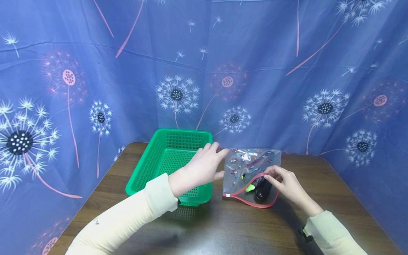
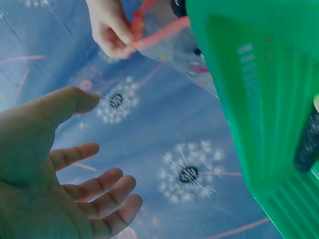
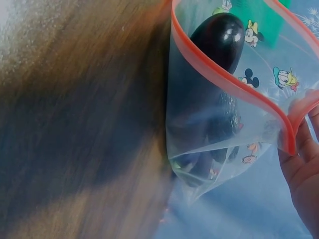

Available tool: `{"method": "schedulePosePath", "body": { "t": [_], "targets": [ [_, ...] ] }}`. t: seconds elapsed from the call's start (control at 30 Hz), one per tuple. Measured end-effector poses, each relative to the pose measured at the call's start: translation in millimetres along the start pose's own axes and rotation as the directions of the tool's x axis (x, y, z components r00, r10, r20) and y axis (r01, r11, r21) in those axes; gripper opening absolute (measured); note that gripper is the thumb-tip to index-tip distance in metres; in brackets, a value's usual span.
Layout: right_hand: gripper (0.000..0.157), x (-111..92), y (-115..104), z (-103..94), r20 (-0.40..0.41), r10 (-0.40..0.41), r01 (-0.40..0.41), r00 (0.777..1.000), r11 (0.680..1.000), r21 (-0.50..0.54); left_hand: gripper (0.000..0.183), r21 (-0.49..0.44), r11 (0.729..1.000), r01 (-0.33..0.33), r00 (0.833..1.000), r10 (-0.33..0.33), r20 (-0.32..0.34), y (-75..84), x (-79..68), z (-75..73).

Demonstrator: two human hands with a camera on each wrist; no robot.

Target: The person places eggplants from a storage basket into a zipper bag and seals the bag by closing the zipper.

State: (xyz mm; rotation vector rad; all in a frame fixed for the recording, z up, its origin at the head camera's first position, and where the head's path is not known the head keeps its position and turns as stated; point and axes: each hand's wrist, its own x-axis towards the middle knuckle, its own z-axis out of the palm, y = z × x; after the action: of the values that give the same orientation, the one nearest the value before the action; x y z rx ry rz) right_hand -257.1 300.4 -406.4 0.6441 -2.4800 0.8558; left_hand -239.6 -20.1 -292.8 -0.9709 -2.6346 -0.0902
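Note:
My right hand (image 1: 285, 182) pinches the red zip edge of a clear zip bag (image 1: 234, 179) printed with small cartoon figures. The bag's mouth gapes towards me. Inside lie a glossy dark eggplant (image 3: 219, 42) and a dark, bumpy piece (image 3: 224, 119), with a bright green end (image 1: 250, 188) showing at the opening. My left hand (image 1: 204, 164) is held over the right side of a green basket (image 1: 208, 193), fingers spread and palm bare (image 2: 75, 184), its fingertips close to the bag's left edge. Another dark, bumpy piece (image 2: 308, 144) shows in the basket in the left wrist view.
Both the basket and the bag are on a brown wooden table (image 1: 229, 230), basket left, bag right. A blue cloth with dandelion prints (image 1: 204, 71) hangs behind and along the sides of the table.

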Motion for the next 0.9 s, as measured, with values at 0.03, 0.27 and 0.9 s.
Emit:
{"method": "schedulePosePath", "body": {
  "t": [0.03, 0.27, 0.9],
  "targets": [
    [0.014, 0, 0, 0.1, 0.000, 0.001, -0.001, 1.000, 1.000, 0.003, 0.057, -0.011, 1.000, 0.009, 1.000, -0.008, 0.018, -3.6, 1.3, -0.6],
    [0.015, -3, 2, 1.5, 0.009, 0.020, -0.020, 1.000, 1.000, 0.011, 0.060, -0.045, 0.997, 0.055, 0.990, -0.049, 0.132, -33.2, 12.4, 3.7],
    [0.016, -5, 4, 0.5, 0.014, 0.024, -0.024, 1.000, 1.000, 0.018, 0.055, -0.081, 0.969, 0.233, 0.927, -0.196, 0.319, -92.2, 35.0, 48.7]
  ]
}}
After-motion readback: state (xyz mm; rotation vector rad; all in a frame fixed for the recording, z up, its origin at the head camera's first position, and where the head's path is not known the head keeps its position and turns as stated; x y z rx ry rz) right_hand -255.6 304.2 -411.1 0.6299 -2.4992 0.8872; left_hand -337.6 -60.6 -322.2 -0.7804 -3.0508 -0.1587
